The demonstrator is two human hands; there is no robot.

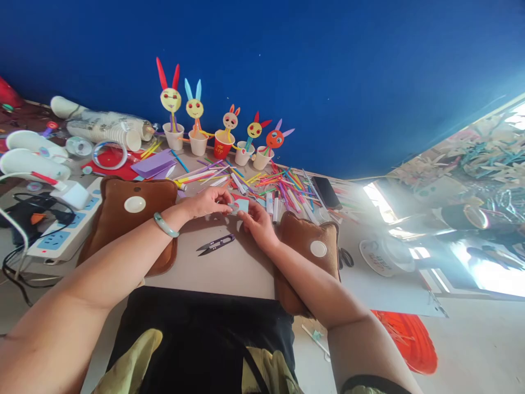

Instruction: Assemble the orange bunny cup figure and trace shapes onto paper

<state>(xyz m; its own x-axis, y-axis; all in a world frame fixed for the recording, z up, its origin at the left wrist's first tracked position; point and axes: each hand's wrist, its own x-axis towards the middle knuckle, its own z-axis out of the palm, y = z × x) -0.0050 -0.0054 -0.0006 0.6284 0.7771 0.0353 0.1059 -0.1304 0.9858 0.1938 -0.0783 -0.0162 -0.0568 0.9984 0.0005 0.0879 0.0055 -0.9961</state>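
Observation:
Both hands meet at the middle of the table over a small light blue paper piece (241, 206). My left hand (207, 202), with a green bangle on its wrist, pinches the piece from the left. My right hand (257, 224) holds it from the right. A pair of purple thread snips (216, 244) lies on the table just in front of the hands. Behind the hands spreads a heap of coloured sticks and straws (270, 183).
Several paper cups with rabbit-face figures (221, 139) line the back edge by the blue wall. Brown cushions lie left (129, 219) and right (307, 251). A power strip (61, 232), stacked cups (106, 131), a phone (327, 191) and a red basket (410, 339) are nearby.

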